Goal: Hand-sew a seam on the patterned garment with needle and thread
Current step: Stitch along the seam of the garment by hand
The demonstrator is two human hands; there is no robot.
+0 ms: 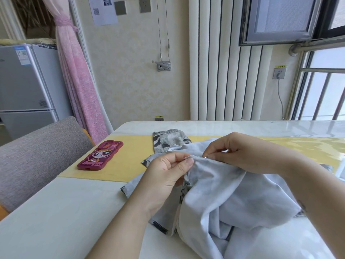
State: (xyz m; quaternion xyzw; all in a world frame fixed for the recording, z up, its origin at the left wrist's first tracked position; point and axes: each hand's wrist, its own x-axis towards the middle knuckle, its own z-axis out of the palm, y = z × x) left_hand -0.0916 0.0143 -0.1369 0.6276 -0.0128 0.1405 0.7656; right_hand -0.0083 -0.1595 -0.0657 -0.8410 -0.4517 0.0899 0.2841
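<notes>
Patterned grey-and-black cloth garment [214, 187]: turned pale side out, heaped on the glossy white bench [65, 212] straight before me, its folded edge raised between my hands.
Seam fold [197, 159]: long axis runs left to right, from my left thumb to my right fingertips.
Thin steel needle [188, 157]: lies along that fold, point toward my left; how much is buried in cloth I cannot tell.
Left hand [168, 171]: thumb and forefinger pinch the fold, just beside the needle's point.
Right hand [242, 156]: fingertips closed on the needle's rear end, touching the fold.
Thread: too fine to make out.
Coming move: I judge a push leftward along the fold, my left hand being nearer the point to draw it out.
</notes>
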